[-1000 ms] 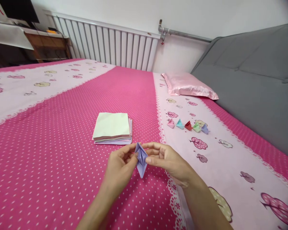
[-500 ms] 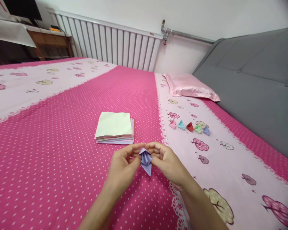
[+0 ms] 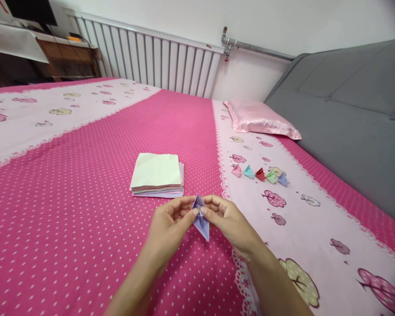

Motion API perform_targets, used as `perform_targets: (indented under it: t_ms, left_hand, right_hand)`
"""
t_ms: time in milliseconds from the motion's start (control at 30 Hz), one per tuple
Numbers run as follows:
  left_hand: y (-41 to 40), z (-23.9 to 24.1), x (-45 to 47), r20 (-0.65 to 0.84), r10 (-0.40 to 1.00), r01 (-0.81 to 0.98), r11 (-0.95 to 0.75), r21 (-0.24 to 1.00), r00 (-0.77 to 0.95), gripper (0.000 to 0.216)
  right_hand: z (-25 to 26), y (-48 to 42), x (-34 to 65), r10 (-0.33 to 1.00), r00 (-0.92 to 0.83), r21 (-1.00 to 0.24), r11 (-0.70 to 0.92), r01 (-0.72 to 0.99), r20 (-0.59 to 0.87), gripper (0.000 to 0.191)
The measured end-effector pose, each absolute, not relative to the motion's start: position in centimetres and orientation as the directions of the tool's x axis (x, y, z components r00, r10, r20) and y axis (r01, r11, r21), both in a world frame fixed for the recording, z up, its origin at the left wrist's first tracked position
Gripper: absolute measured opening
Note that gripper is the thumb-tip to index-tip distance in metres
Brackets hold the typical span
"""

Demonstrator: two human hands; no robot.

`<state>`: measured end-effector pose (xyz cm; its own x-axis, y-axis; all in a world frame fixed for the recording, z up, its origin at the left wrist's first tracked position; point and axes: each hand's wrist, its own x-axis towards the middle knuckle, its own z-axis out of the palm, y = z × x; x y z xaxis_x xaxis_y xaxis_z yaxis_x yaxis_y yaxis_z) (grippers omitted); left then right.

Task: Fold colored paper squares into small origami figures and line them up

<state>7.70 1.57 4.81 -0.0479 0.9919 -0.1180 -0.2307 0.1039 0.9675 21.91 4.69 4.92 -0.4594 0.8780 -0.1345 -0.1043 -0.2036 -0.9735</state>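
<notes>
Between my two hands is a small folded piece of purple origami paper [image 3: 202, 228], pointed at its top and bottom ends. My left hand [image 3: 171, 224] pinches its left side, the thumb pressing on the middle folds. From the other side my right hand [image 3: 228, 221] grips it, with its thumb on the centre too and the fingers behind. The fingertips at the back of the paper are partly hidden. Just beyond my left hand lies a stack of square coloured paper [image 3: 156, 171], pale green on top.
A row of several small folded paper boats [image 3: 260, 174] in different colours sits to the right on the bedspread [image 3: 95, 210]. Farther back are a pink pillow [image 3: 260, 118], a grey headboard [image 3: 349, 96], a white radiator [image 3: 151, 52] and a desk [image 3: 66, 52] with a monitor.
Both thumbs have moved inward onto the middle of the purple paper. Its top point now stands taller and narrower, and the inner folds are spread flatter. The hands have hardly shifted.
</notes>
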Motion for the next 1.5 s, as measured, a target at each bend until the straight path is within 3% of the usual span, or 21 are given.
perform_targets:
  t_ms: [300, 567, 667, 767, 900, 1033, 1167, 1367, 1500]
  left_hand:
    - [1.6, 5.0, 7.7, -0.157, 0.986, -0.267, 0.137, 0.954, -0.055, 0.036]
    - [1.2, 5.4, 7.7, -0.15, 0.988, -0.278, 0.133, 0.951, -0.04, 0.033]
    - [1.2, 5.3, 7.7, -0.168, 0.986, -0.235, 0.161, 0.959, -0.007, 0.044]
    - [1.2, 5.3, 7.6, -0.18, 0.984, -0.154, 0.179, 0.972, 0.013, 0.055]
    - [1.2, 5.4, 7.6, -0.181, 0.98, -0.158, 0.191, 0.969, 0.077, 0.038]
    - [1.4, 5.4, 7.6, -0.217, 0.975, -0.204, 0.224, 0.953, 0.057, 0.03]
    - [1.7, 4.9, 7.6, -0.218, 0.976, -0.196, 0.212, 0.958, -0.009, 0.036]
    - [1.9, 4.7, 7.6, -0.148, 0.979, -0.102, 0.135, 0.986, -0.139, 0.04]
    - [1.9, 4.8, 7.7, -0.094, 0.982, -0.059, 0.085, 0.995, -0.161, 0.032]
  right_hand:
    - [4.9, 4.7, 22.1, 0.853, -0.489, -0.934, -0.307, -0.184, -0.184, 0.032]
    - [4.8, 4.8, 22.1, 0.855, -0.475, -0.925, -0.329, -0.191, -0.206, 0.029]
    - [4.7, 4.8, 22.1, 0.869, -0.433, -0.926, -0.338, -0.166, -0.24, 0.028]
    - [4.6, 4.8, 21.9, 0.919, -0.343, -0.964, -0.244, -0.107, -0.195, 0.025]
    - [4.7, 4.7, 21.6, 0.97, -0.243, -0.999, -0.016, 0.037, -0.024, 0.018]
    - [4.7, 4.4, 21.2, 0.962, -0.218, -0.955, 0.21, 0.209, 0.164, 0.007]
    - [4.7, 4.4, 21.1, 0.937, -0.221, -0.894, 0.329, 0.306, 0.269, 0.015]
    - [4.4, 4.4, 20.8, 0.963, -0.209, -0.955, 0.212, 0.205, 0.17, 0.011]
    - [4.1, 4.3, 20.4, 0.979, -0.19, -0.989, 0.1, 0.107, 0.078, 0.02]
